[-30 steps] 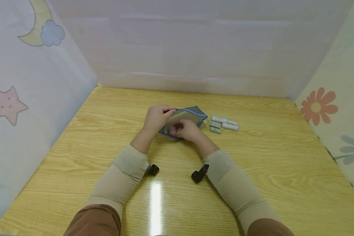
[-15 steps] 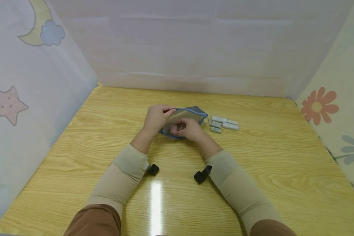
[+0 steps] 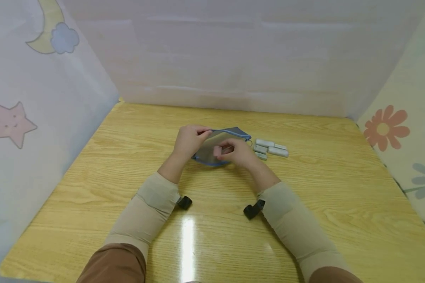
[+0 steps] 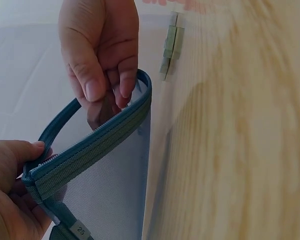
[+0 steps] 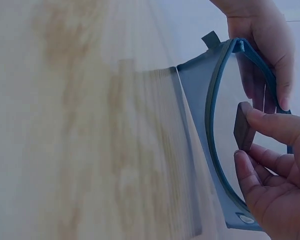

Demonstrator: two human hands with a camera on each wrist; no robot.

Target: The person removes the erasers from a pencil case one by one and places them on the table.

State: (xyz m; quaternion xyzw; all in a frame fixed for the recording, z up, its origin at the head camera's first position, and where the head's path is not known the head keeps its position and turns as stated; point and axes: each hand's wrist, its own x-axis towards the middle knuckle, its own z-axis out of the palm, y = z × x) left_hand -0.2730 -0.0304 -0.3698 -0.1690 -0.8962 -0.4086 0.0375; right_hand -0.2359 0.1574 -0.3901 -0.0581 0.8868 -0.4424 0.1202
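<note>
A blue-edged mesh zip pouch lies on the table with its mouth spread wide. My left hand pinches the pouch's far rim at the left between thumb and fingers. In my right hand, thumb and fingertips pinch a small pinkish block, which looks like an eraser. The right wrist view shows that block at the pouch's mouth, on edge between the fingertips. From the left wrist, the block is partly covered by the zip rim. The bottom of the pouch cannot be made out.
Several small white and greenish blocks lie grouped on the wooden table, right of the pouch. A metal ring hangs from the zip end beside them. The back wall rises behind the table.
My right hand has drawn back to the right with the pink block, which now shows more clearly over the pouch's mouth. My left hand keeps its pinch on the rim.
</note>
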